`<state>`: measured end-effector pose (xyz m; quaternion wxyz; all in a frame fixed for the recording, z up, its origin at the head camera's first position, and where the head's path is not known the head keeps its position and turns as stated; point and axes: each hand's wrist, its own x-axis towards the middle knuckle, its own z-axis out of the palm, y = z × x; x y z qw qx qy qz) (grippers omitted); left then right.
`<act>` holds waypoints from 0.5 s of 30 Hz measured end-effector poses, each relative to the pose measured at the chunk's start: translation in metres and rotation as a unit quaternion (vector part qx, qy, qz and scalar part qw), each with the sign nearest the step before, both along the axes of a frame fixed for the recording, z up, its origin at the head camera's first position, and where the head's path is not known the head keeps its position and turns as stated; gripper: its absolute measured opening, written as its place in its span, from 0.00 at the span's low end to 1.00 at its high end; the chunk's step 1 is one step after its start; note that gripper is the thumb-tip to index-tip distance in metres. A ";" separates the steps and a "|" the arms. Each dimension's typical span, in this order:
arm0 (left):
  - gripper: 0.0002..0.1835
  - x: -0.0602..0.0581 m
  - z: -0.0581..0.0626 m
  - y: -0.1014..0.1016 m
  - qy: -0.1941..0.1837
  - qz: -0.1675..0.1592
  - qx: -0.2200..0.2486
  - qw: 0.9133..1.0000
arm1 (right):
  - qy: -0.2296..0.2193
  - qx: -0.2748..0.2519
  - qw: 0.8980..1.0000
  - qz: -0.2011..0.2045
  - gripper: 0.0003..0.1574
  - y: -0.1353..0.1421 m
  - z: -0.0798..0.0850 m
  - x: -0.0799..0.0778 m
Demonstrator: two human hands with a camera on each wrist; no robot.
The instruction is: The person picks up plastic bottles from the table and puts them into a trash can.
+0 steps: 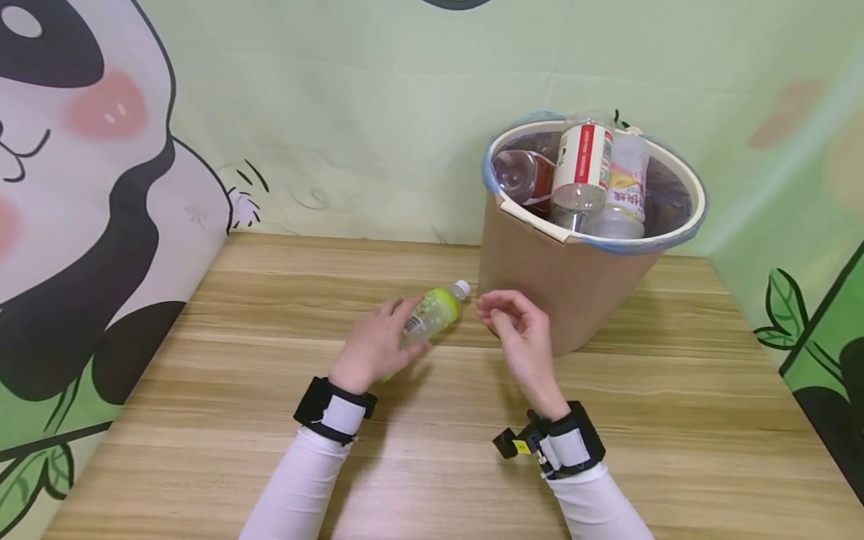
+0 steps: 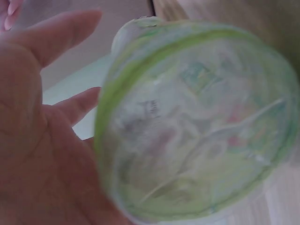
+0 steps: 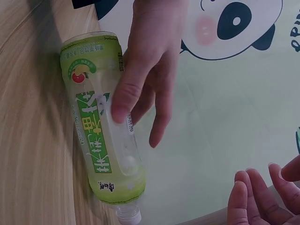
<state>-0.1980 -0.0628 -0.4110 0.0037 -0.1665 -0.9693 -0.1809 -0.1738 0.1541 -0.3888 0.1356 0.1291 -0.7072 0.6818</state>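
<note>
A clear plastic bottle (image 1: 439, 306) with a green label and white cap is tilted over the table, its cap towards the bin. My left hand (image 1: 374, 345) is at its near side, thumb and fingers spread. In the left wrist view the bottle's base (image 2: 197, 131) faces the camera beside the palm, with the fingers reaching past it. The right wrist view shows the green label (image 3: 93, 131) and the left hand's thumb overlapping the bottle's edge. My right hand (image 1: 523, 337) holds nothing; its fingers curve loosely between the bottle and the bin.
A brown bin (image 1: 540, 277) with a blue liner stands at the back right of the wooden table (image 1: 432, 465). Several used bottles fill its top, one with a red-and-white label (image 1: 583, 157) rising above the rim. A panda-print backdrop (image 1: 351, 112) stands behind.
</note>
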 end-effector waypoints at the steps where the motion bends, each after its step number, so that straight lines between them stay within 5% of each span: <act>1: 0.43 0.000 -0.002 0.001 -0.005 0.003 -0.005 1.000 | 0.000 0.000 1.000 0.001 0.13 0.000 0.000 0.000; 15: 0.46 -0.003 -0.014 0.004 -0.046 0.008 0.017 0.999 | 0.016 0.015 1.000 0.010 0.13 -0.006 -0.005 -0.001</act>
